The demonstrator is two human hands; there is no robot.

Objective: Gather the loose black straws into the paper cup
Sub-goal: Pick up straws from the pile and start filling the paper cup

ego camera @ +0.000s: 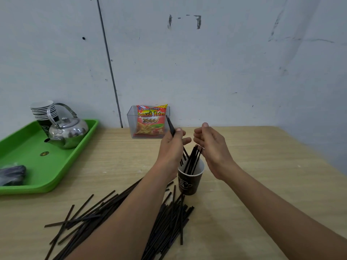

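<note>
In the head view, the left hand point(172, 147), just above the middle of the frame, pinches a small bunch of black straws point(170, 125) between thumb and fingers. Their lower ends hang over the rim of the paper cup point(189, 182). The right hand point(212, 147) sits beside it with fingers curled over the tips of the straws already standing in the cup point(193, 160); we cannot tell whether it is holding them or only steadying them. The cup stands upright on the tabletop point(262, 166) between the two forearms. Most of the loose straws point(169, 222) lie scattered across the lower middle and lower left of the frame, partly under the left forearm.

We judge the straws to be very light, thin, fairly stiff and smooth, so a bunch can fan out or slip. Pinching several together near mid-length looks best. The cup is light too and could tip under leaning straws, so a steadying hand seems wise.

The cup carries pale lettering that we cannot read. At upper centre a red snack packet point(151, 121) reads "Kentang Goreng", "French Fries" and "2000", standing in a clear plastic box point(129, 119). At left, a green tray point(56, 166) carries a steel kettle point(67, 132) and stacked paper cups point(43, 111), whose print is mostly hidden.
</note>
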